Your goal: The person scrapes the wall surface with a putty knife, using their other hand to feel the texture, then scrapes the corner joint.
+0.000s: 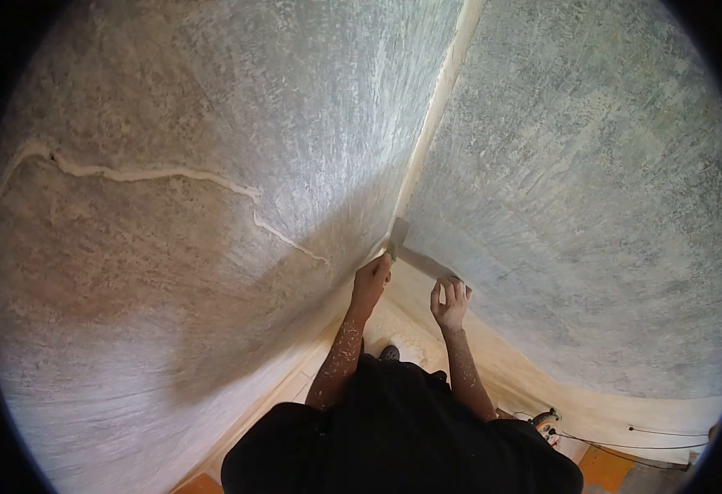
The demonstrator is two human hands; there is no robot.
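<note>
My left hand is closed around a narrow putty knife. Its grey blade points up into the corner where two walls meet, close to the pale filler strip. Just to the right, my right hand has its fingers curled on a wide putty knife, whose long blade slants up and left toward the corner. My palm hides much of its grip. White flecks of plaster speckle both forearms.
On the left wall a jagged filled crack runs down toward the corner. The right wall is mottled grey. Below, a shoe shows on the floor, and cables trail at lower right near an orange-and-black object.
</note>
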